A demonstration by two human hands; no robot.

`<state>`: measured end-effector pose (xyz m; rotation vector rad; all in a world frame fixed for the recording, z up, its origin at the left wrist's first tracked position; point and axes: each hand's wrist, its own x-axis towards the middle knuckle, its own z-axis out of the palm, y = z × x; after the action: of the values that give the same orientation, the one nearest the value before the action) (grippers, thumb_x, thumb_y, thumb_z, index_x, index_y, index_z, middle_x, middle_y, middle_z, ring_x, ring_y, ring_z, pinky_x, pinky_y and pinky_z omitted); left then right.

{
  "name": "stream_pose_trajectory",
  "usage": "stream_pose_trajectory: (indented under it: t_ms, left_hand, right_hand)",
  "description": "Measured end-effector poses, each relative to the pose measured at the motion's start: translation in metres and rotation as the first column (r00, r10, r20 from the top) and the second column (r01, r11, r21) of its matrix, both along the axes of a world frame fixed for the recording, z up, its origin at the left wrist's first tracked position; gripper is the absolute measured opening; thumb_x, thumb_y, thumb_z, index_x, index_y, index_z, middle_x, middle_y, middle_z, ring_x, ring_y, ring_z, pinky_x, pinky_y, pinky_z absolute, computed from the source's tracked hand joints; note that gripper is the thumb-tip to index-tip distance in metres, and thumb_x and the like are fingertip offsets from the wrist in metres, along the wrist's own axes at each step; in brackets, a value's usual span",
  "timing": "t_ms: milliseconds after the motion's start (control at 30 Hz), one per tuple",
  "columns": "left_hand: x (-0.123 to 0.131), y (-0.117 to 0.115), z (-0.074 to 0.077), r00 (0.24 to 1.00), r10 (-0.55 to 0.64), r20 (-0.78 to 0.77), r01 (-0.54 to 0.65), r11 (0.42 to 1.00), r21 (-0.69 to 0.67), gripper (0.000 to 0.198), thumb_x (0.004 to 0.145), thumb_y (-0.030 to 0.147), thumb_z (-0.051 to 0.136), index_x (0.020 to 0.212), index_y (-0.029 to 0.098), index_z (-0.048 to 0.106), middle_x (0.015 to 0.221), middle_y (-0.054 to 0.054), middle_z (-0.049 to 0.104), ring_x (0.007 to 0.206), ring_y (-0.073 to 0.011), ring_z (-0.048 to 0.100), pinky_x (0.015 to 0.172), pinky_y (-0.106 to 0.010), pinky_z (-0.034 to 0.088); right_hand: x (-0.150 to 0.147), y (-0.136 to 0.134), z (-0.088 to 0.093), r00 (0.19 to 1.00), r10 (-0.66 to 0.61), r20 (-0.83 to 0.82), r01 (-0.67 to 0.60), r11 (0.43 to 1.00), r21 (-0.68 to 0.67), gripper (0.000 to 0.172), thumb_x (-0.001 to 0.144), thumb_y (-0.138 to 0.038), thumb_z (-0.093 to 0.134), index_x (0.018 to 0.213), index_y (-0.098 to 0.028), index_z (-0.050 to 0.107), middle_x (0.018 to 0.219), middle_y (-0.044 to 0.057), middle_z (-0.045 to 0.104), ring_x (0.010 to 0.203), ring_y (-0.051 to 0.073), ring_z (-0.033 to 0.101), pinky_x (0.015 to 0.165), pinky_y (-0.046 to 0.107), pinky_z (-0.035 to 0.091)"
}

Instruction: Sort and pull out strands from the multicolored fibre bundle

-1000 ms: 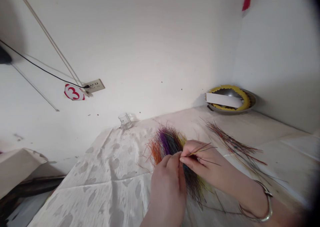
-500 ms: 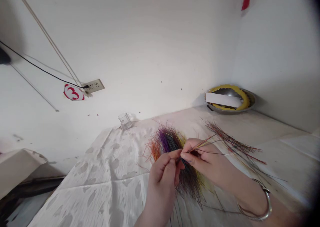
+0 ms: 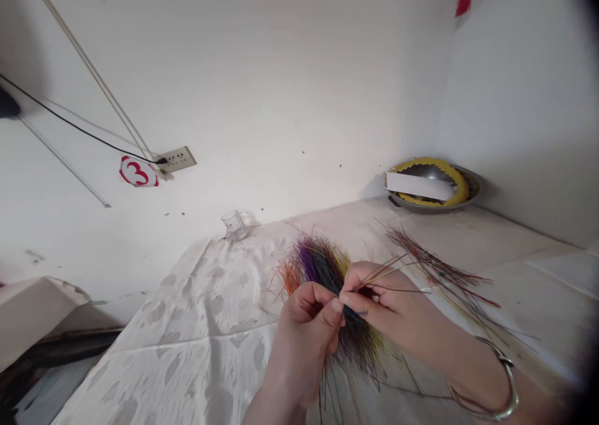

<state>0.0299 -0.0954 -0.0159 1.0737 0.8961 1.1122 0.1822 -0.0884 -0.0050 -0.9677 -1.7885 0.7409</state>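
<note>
Your left hand point(image 3: 304, 350) has risen, its fingers pressed against the dyed fiber bundle point(image 3: 322, 266); your right hand point(image 3: 388, 303) pinches thin strands point(image 3: 381, 274), which call for a steady grip.

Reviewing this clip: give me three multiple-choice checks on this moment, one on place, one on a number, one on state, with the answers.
1. Which wrist wears the metal bangle?
A. Left
B. Right
C. Neither

2. What numeral is on the round tag on the wall?
A. 3
B. 5
C. 8

3. What are the left hand and right hand doing at the bundle of dyed strands?
A. Both pinching strands
B. Both lying flat on the cloth
C. Both holding scissors

Answers:
1. B, it circles the arm entering from the right.
2. A, a red 3 shows on the white tag.
3. A, both hands' fingertips close on strands.
</note>
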Motion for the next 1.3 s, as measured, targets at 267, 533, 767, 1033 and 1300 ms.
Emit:
stream_pose_trajectory:
  t_ms: [267,533,767,1033,1300]
  left_hand:
    - [-0.002,-0.003,0.003,0.982,0.059,-0.179,-0.035,0.99,0.133,0.029,0.074,0.037,0.072,0.064,0.018,0.052,0.051,0.008,0.042,0.046,-0.0068,0.03,0.045,-0.022,0.021]
    - [-0.005,0.0,0.001,0.983,-0.03,-0.182,0.043,0.997,0.064,0.024,0.074,0.036,0.07,0.069,0.018,0.054,0.052,0.008,0.04,0.046,-0.0074,0.026,0.045,-0.024,0.018]
    - [-0.007,0.002,0.001,0.974,-0.021,-0.224,0.039,0.996,0.079,0.03,0.074,0.04,0.07,0.067,0.018,0.051,0.053,0.008,0.04,0.047,-0.0068,0.025,0.044,-0.023,0.016]
    - [-0.008,0.002,0.004,0.976,-0.044,-0.214,0.058,0.997,0.059,0.019,0.079,0.031,0.064,0.07,0.017,0.054,0.051,0.008,0.036,0.046,-0.0068,0.025,0.045,-0.024,0.016]
    - [-0.004,0.003,0.0,0.969,0.09,-0.231,-0.058,0.988,0.141,0.023,0.076,0.032,0.066,0.065,0.017,0.053,0.053,0.008,0.036,0.05,-0.0077,0.024,0.047,-0.024,0.018]
  right_hand:
    - [0.002,0.003,-0.001,0.999,0.034,-0.016,-0.035,0.998,-0.044,0.014,0.083,-0.021,0.054,0.069,-0.021,0.054,0.059,-0.004,0.048,0.055,0.013,0.045,0.051,0.026,0.035]
    - [0.005,0.003,0.0,0.998,0.055,-0.035,-0.058,0.993,-0.1,0.014,0.083,-0.021,0.054,0.069,-0.021,0.053,0.056,-0.005,0.046,0.053,0.012,0.043,0.048,0.024,0.033]
    - [0.001,0.004,-0.002,1.0,0.027,-0.013,-0.028,0.995,-0.097,0.013,0.082,-0.02,0.054,0.069,-0.021,0.053,0.058,-0.005,0.046,0.054,0.012,0.043,0.049,0.025,0.033]
    - [0.0,0.003,0.0,0.999,0.032,-0.027,-0.034,0.995,-0.099,0.014,0.084,-0.023,0.054,0.07,-0.021,0.054,0.059,-0.004,0.048,0.056,0.013,0.045,0.05,0.025,0.036]
    - [-0.003,0.004,-0.003,1.0,-0.012,-0.009,0.011,0.998,-0.057,0.016,0.084,-0.023,0.054,0.068,-0.021,0.055,0.061,-0.003,0.05,0.058,0.014,0.047,0.054,0.027,0.037]
